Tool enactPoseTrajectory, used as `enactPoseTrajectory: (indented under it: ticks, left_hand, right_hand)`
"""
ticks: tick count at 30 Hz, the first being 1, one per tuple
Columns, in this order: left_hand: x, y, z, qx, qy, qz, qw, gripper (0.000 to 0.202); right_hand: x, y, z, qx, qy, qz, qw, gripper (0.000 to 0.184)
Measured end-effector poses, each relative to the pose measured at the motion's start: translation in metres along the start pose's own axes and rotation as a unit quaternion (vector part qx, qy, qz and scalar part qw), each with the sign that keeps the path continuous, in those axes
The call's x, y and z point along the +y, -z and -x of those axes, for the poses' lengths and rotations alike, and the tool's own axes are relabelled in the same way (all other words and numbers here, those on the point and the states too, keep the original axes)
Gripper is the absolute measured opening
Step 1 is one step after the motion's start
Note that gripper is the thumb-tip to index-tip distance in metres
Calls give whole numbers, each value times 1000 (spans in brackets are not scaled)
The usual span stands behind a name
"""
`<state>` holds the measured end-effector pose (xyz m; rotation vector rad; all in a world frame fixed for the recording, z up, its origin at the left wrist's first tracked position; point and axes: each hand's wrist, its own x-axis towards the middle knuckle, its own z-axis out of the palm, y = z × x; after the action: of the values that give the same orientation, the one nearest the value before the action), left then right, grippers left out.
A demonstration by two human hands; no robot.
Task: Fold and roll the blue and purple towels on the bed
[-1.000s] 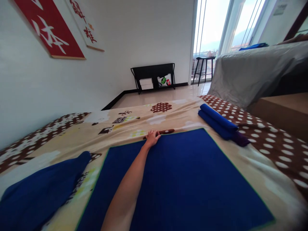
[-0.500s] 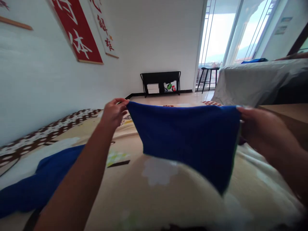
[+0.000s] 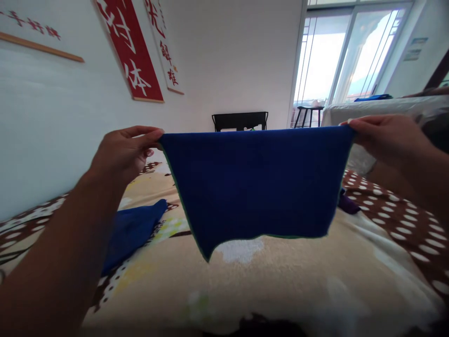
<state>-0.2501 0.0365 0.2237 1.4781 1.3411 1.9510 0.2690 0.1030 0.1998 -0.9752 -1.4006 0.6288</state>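
Observation:
A blue cloth (image 3: 256, 182) with a thin green edge hangs stretched in the air above the bed. My left hand (image 3: 122, 152) pinches its top left corner, fingers closed on the fabric. At the top right corner my right hand (image 3: 382, 135) is closed on it in the same way. The cloth's lower edge hangs free just above the patterned bedspread (image 3: 280, 276). It hides the folded blue towels that lay behind it on the right; only a purple bit (image 3: 348, 204) shows.
A second blue cloth (image 3: 131, 231) lies crumpled on the bed at the left. A white wall with red banners (image 3: 131, 51) runs along the left. A black shelf (image 3: 240, 120), a stool (image 3: 308, 114) and a grey-covered bed (image 3: 382, 105) stand beyond.
The blue cloth lay flat on the bed with my left hand on its far edge. Both hands have since lifted it by its top corners and raised it higher and more level.

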Motion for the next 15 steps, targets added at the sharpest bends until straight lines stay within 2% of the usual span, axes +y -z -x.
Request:
enactPoseTrajectory:
  ticks: [3,6,8,10,12,15]
  left_hand:
    - [-27,-8,-1,13,44,-4,999,37]
    - [-64,-23,-6,25,90,-4,996,33]
    - [-80,-33,-14,28,113,-4,993,32]
    - [-85,-39,-26,32,116,-2,993,29]
    - [-79,-40,-36,40,96,0,995,25]
    - [-65,-33,-32,55,44,-11,997,23]
  right_hand:
    - [26,-9,2,-3,-23,11,1000,62]
    - [56,-29,2,-3,-50,-3,999,65]
    - [68,-41,-3,-5,-52,-9,999,69]
    - [69,-49,-13,0,-38,-17,999,73]
    - [62,-50,-25,8,-13,-22,1000,74]
    - [54,-42,-31,20,16,-14,1000,70]
